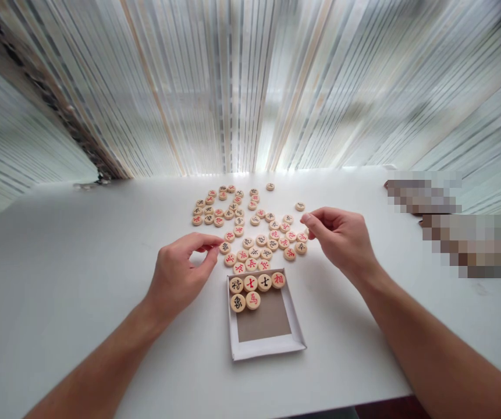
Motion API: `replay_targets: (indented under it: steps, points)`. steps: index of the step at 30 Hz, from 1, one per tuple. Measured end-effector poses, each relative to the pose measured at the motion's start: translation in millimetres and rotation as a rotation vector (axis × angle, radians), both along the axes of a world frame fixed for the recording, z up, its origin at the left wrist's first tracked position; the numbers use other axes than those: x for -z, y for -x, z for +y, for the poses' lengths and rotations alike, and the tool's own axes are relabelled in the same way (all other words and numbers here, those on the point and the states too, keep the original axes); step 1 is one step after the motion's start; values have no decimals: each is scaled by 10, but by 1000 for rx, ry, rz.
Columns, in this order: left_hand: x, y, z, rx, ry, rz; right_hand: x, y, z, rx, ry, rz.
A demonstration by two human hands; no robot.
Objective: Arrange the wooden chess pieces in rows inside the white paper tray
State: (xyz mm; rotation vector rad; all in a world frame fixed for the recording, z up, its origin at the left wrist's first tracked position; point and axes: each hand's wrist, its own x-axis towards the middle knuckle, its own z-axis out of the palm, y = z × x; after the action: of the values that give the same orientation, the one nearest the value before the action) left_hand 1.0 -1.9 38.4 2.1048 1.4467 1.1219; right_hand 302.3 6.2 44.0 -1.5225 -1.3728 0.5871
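Note:
Round wooden Chinese chess pieces with red or black characters lie scattered over the white table. My left hand [183, 267] has thumb and forefinger together at the edge of a black-marked Chinese chess piece [225, 248], left of the group. On the right side, my right hand [340, 235] is closed with fingertips pinched, just above a red-marked piece [302, 237]; whether anything is between the fingers is hidden. A shallow white box [267, 348] with a brown bottom stands between my forearms. Along its far side sits a row of several pieces, with two more, including a red-marked piece [253, 300], in the row below.
More loose pieces spread toward the back, with one black-marked piece [270, 187] farthest off. Striped curtains [233, 87] hang behind the white table [80, 291]. Brown objects, blurred by pixels, lie at the right edge.

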Motion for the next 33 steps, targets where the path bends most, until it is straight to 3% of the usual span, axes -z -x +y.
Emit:
replay_targets:
  steps: [12,24,33]
  points:
    - [-61,54,52,-97,33,37,-21,-237,118,143,-32,34]
    - [-41,19,42,-53,38,65,295,-442,401,184,19,-292]
    - [-20,-18,19,-15,31,69,485,-349,721,162,113,-413]
